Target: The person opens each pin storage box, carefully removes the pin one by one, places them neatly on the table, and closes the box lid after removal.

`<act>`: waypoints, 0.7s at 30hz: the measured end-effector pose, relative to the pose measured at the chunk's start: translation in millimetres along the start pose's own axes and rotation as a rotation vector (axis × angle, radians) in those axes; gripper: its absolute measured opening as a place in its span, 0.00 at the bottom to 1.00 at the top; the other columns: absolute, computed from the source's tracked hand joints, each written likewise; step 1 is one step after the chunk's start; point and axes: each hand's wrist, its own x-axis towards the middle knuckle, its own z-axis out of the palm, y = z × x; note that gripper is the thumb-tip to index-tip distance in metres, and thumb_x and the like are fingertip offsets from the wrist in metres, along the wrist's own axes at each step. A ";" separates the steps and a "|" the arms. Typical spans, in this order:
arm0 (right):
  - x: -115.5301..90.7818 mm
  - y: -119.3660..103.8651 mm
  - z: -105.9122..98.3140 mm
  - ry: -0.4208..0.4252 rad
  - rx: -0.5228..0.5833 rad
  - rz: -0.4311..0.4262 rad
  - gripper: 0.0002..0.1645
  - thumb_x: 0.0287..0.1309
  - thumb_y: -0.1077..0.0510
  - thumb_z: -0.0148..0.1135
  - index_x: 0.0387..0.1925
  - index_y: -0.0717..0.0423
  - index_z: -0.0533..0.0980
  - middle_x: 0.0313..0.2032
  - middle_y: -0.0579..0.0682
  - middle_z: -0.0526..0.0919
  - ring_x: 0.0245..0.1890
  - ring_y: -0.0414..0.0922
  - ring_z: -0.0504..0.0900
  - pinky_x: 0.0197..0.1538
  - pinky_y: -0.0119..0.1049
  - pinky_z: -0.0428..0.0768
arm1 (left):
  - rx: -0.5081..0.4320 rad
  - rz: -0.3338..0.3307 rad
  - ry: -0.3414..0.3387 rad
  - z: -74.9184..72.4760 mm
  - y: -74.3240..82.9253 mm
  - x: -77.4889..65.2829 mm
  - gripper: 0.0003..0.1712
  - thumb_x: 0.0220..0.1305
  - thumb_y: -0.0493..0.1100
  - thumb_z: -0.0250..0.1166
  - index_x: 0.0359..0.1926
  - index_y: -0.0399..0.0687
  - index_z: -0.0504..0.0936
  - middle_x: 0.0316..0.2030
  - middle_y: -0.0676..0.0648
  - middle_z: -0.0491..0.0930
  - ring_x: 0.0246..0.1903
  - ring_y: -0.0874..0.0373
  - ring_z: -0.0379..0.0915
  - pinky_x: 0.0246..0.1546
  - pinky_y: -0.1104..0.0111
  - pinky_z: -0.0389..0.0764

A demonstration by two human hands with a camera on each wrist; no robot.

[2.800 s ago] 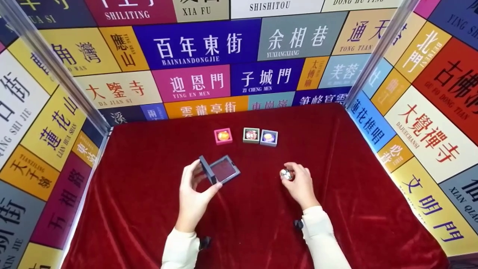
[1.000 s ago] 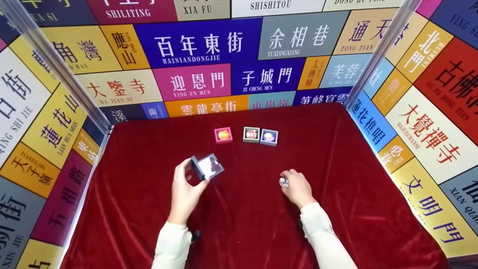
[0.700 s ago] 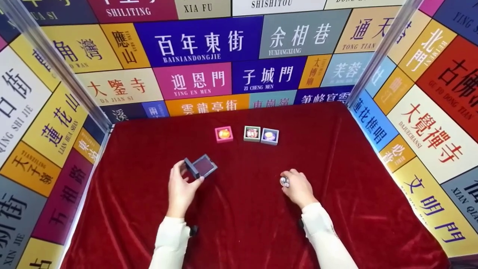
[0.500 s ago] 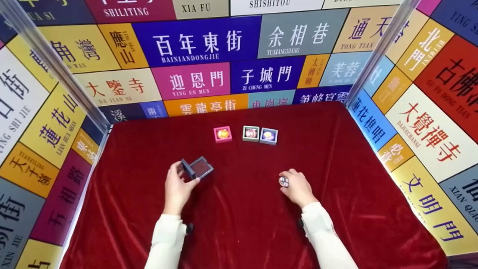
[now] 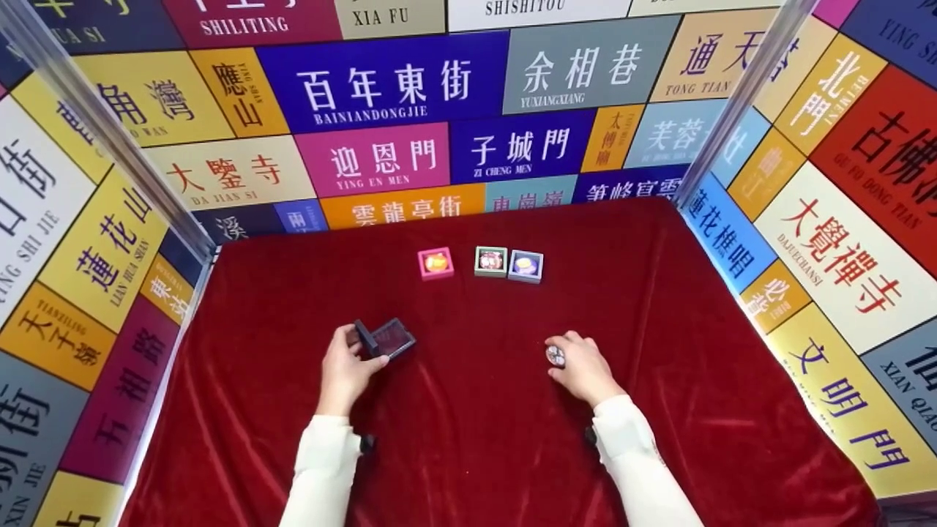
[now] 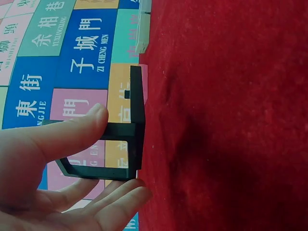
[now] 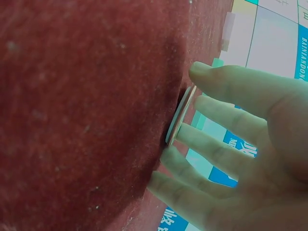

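Note:
My left hand [image 5: 344, 372] grips a small dark hinged display frame [image 5: 367, 339], thumb on one side and fingers on the other. One leaf stands up; the other, with a see-through window, spreads out close over the red cloth. In the left wrist view the thumb lies across the standing leaf of the frame [image 6: 126, 131]. At the right, my right hand [image 5: 583, 369] holds a small round patterned disc [image 5: 555, 356] between thumb and fingers, low at the cloth. The right wrist view shows the disc [image 7: 180, 117] edge-on, with fingertips right behind it.
Toward the back stand a pink box [image 5: 436, 264] with an orange thing inside, a green box [image 5: 490, 261] with a red one, and a grey box [image 5: 526, 266] with a yellow one. Sign-covered panels [image 5: 384, 80] wall in the cloth [image 5: 468, 410].
My left hand has shifted left and slightly toward me with the spread frame, whose leaves tilted on the way. The right hand brought the disc a little nearer, then stayed put.

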 end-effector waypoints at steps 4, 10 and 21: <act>0.2 0.0 -0.4 -0.005 -0.001 0.005 0.31 0.57 0.65 0.81 0.63 0.60 0.83 0.55 0.58 0.81 0.55 0.65 0.77 0.56 0.58 0.82 | 0.003 -0.011 -0.004 0.5 -4.3 2.0 0.48 0.55 0.25 0.80 0.73 0.28 0.66 0.67 0.25 0.72 0.68 0.31 0.74 0.67 0.46 0.77; 0.7 0.1 0.2 -0.003 -0.003 0.019 0.30 0.58 0.64 0.80 0.63 0.60 0.82 0.55 0.58 0.81 0.55 0.65 0.77 0.55 0.59 0.82 | -0.012 -0.022 -0.002 1.8 -9.8 4.6 0.48 0.54 0.24 0.80 0.73 0.28 0.65 0.68 0.25 0.72 0.68 0.30 0.72 0.67 0.46 0.76; 0.4 -0.4 -0.2 -0.001 0.005 0.024 0.31 0.58 0.64 0.81 0.63 0.58 0.83 0.55 0.57 0.81 0.54 0.65 0.76 0.53 0.59 0.82 | 0.040 -0.023 0.000 3.2 -17.7 7.2 0.48 0.51 0.23 0.81 0.71 0.29 0.66 0.68 0.24 0.72 0.68 0.30 0.73 0.66 0.46 0.77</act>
